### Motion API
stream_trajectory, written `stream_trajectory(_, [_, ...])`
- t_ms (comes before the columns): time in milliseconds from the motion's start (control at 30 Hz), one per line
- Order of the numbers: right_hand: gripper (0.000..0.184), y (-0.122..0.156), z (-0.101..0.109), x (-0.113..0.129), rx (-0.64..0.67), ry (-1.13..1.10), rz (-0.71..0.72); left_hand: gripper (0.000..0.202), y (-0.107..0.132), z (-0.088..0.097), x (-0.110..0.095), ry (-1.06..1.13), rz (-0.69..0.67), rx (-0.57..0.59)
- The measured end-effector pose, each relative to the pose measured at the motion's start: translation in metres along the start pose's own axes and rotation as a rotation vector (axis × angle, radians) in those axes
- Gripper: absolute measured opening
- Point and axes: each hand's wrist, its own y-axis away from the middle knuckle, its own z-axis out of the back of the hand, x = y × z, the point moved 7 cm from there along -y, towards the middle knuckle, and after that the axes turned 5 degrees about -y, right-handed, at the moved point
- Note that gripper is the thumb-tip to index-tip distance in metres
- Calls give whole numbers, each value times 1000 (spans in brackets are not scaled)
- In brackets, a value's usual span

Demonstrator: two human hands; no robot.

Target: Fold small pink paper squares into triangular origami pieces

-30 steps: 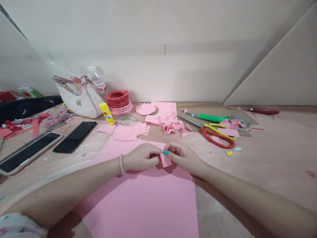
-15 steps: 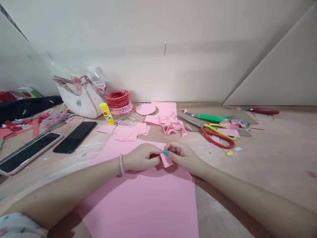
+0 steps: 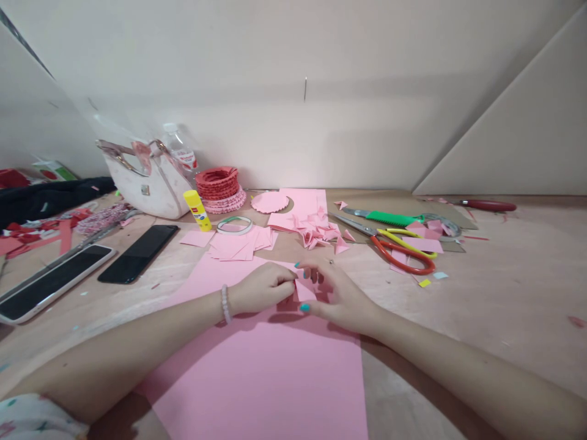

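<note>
Between my hands is a small pink paper piece (image 3: pixel 305 290). My left hand (image 3: pixel 266 288) pinches its left edge, the fingertips pressed together. My right hand (image 3: pixel 337 293) has its thumb and fingers spread around the paper's right side; whether any finger touches it I cannot tell. Both hands are over a large pink sheet (image 3: pixel 266 373) on the table. Just beyond them lie a pile of folded pink paper pieces (image 3: pixel 316 229) and a stack of pink paper squares (image 3: pixel 233 244).
To the right lie orange-handled scissors (image 3: pixel 403 260) and a green-handled tool (image 3: pixel 394 218). A glue stick (image 3: pixel 197 211), a tape roll (image 3: pixel 235 225), two phones (image 3: pixel 137 253) and a white handbag (image 3: pixel 147 183) are at the left. A pale panel (image 3: pixel 367 122) closes off the back.
My right thumb and fingers have spread apart, the thumb moving down off the paper. My left hand keeps its pinch in nearly the same place.
</note>
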Motion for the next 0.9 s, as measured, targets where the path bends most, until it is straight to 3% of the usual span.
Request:
stream_trajectory(67, [49,1,-4,11,33,72,124,22,0,-2,4,71,33,8])
stream_trajectory(133, [37,2,-5,12,24,141,169,22,1,-3,8,113,70,4])
stream_trajectory(400, [31,0,2,-3,-67,47,75,20,1,-4,9,64,39,36])
stream_trajectory(567, [29,0,1,1,-21,-9,80,31,0,-6,6,119,9,89])
stream_trajectory(900, [35,0,-1,1,46,-84,71,24,2,-5,5,276,81,101])
